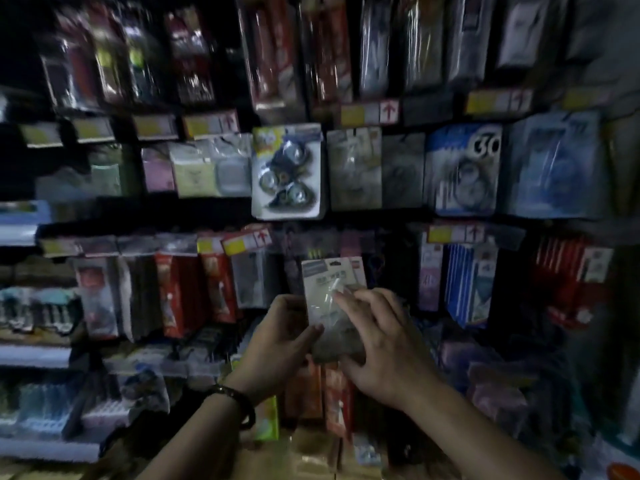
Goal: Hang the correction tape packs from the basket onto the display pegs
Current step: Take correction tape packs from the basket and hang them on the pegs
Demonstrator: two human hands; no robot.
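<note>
A pale correction tape pack (329,289) with a grey header card stands upright in front of the lower row of the display. My left hand (280,337) grips its left edge, thumb on the front. My right hand (377,341) holds its right side, fingers spread across the clear blister. The pack's lower part is hidden behind my fingers. A hung pack with three tape rollers (287,171) is on the peg row just above. The basket is out of view.
Rows of blister packs fill the wall, with yellow price tags (246,244) on the peg ends. Blue packs (464,168) hang to the right, red packs (180,292) to the left. Cardboard boxes (311,452) sit below my arms. The scene is dim and blurred.
</note>
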